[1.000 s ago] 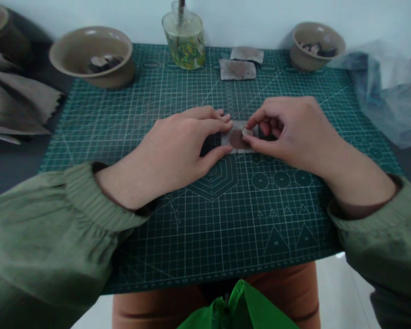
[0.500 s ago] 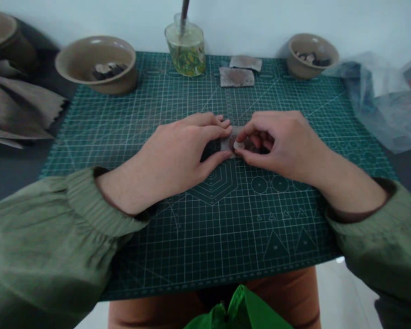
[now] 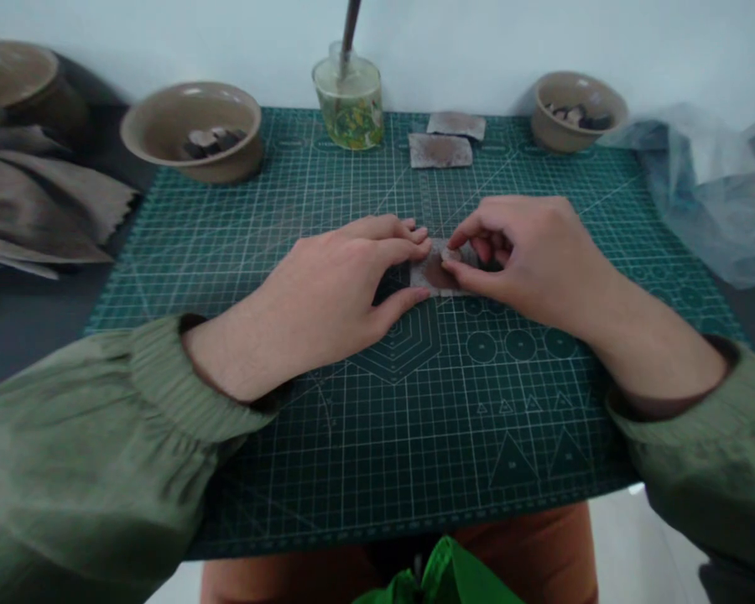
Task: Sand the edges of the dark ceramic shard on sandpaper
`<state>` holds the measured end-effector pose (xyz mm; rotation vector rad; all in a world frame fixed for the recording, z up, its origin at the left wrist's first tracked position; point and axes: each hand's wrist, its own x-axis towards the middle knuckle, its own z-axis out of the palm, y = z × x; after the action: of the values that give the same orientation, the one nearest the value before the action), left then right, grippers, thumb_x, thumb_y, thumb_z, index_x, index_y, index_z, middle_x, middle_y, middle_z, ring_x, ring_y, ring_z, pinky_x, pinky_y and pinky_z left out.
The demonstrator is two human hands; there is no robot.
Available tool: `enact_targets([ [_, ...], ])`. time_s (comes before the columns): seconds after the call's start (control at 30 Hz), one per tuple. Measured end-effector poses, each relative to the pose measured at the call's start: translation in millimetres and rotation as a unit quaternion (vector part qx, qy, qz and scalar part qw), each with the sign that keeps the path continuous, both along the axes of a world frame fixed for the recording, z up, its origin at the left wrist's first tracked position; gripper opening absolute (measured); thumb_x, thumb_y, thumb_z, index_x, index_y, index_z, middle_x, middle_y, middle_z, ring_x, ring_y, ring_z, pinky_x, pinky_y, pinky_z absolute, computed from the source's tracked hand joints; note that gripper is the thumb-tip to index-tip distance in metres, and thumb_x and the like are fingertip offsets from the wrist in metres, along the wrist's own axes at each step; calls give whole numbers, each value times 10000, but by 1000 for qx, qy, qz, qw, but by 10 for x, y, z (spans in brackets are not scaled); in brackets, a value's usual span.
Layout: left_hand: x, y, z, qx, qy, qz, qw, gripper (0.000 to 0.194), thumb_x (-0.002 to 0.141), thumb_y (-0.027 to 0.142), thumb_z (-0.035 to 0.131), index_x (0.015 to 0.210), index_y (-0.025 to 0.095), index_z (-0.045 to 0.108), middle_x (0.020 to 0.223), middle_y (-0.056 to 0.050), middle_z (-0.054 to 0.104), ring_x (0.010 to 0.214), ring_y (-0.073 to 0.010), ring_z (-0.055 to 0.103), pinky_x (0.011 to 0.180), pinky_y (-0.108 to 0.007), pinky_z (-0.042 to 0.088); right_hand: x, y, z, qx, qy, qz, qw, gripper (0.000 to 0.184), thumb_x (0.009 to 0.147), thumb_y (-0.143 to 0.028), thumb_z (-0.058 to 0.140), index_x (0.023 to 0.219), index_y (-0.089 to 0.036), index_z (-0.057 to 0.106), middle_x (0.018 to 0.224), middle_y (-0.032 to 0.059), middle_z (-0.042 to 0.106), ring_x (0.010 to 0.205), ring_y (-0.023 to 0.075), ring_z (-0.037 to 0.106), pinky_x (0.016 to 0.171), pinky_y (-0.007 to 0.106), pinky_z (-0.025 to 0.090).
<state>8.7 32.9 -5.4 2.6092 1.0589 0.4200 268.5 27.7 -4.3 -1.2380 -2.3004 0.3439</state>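
A small piece of worn sandpaper [image 3: 429, 275], grey with a brown rubbed middle, lies on the green cutting mat [image 3: 365, 453]. My left hand [image 3: 340, 285] rests at its left edge, thumb and fingertips spread apart and holding it down against the mat. Between the thumb and index finger of my right hand [image 3: 534, 252] is a small pale stone-like piece [image 3: 451, 254], pinched just over the sandpaper or touching it; I cannot tell which. My right fingers cover part of the sheet's right side.
Two more sandpaper pieces [image 3: 440, 151] lie behind my hands. A larger bowl [image 3: 226, 166] at back left and a smaller bowl [image 3: 554, 134] at back right hold small dark and pale pieces. A glass jar [image 3: 349, 109] holds a stick. Cloth [image 3: 50, 201] lies left, clear plastic [image 3: 705, 201] right.
My right hand has shifted slightly right over the sandpaper with the pale piece, baring more of the brown middle. My left hand keeps its place on the sheet. The whole view has shifted a little.
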Motion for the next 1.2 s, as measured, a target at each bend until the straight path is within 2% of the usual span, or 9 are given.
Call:
enact_targets([
  [0.13, 1, 1, -8, 1, 2, 5, 1000, 446, 1108, 450, 614, 1503, 267, 714, 1605, -79, 682, 1517, -345, 623, 1287, -532, 494, -3, -13, -8, -7, 5, 47, 999, 47, 923, -251, 807, 932, -225, 769, 788, -11, 668, 695, 170, 582, 704, 347, 433],
  [0.3, 2, 5, -17, 3, -4, -1, 1000, 439, 1094, 444, 635, 1484, 263, 723, 1606, -80, 684, 1512, -349, 630, 1264, -524, 521, 7, -12, -2, 3, 1, 4, 1000, 70, 903, -239, 833, 933, -215, 774, 762, -10, 639, 701, 179, 587, 699, 352, 419],
  [0.43, -3, 7, -27, 11, -4, 5, 1000, 430, 1098, 458, 626, 1476, 279, 730, 1585, -72, 700, 1491, -349, 649, 1246, -517, 541, -6, -21, -7, -11, 8, 45, 999, 50, 928, -245, 810, 933, -221, 766, 787, -13, 656, 698, 168, 585, 710, 349, 432],
  [0.6, -4, 6, -28, 21, -1, -4, 1000, 447, 1103, 442, 627, 1492, 242, 721, 1594, -83, 694, 1503, -338, 639, 1260, -520, 539, 18, -15, -19, -1, 2, -8, 1000, 76, 902, -236, 842, 933, -225, 773, 756, -8, 635, 705, 184, 589, 705, 360, 425],
  [0.77, -2, 6, -32, 22, -2, 3, 1000, 454, 1102, 460, 635, 1486, 236, 729, 1566, -94, 709, 1481, -348, 656, 1253, -546, 548, 10, -30, -3, -13, 4, 34, 999, 51, 927, -244, 815, 943, -221, 772, 770, -17, 644, 685, 167, 579, 696, 345, 426],
  [0.93, 1, 8, -38, 29, -2, -4, 1000, 447, 1090, 442, 656, 1479, 237, 732, 1571, -89, 707, 1481, -346, 657, 1246, -546, 560, -2, -12, 6, 3, -6, -3, 1000, 52, 904, -233, 822, 930, -224, 779, 767, -5, 660, 701, 184, 588, 698, 354, 420],
  [1.07, 4, 6, -36, 26, -3, 3, 1000, 442, 1093, 463, 652, 1463, 241, 747, 1562, -92, 713, 1479, -349, 658, 1258, -555, 552, -17, -27, 1, -14, 6, 39, 999, 40, 923, -233, 803, 941, -205, 781, 780, -8, 670, 695, 170, 586, 692, 337, 422],
  [1.2, -1, 2, -42, 23, -6, 5, 1000, 451, 1091, 457, 661, 1483, 247, 733, 1582, -89, 701, 1492, -343, 650, 1259, -546, 555, -7, -33, -8, 10, -5, -2, 1000, 75, 912, -233, 826, 945, -185, 779, 746, -20, 638, 660, 154, 551, 652, 321, 391],
])
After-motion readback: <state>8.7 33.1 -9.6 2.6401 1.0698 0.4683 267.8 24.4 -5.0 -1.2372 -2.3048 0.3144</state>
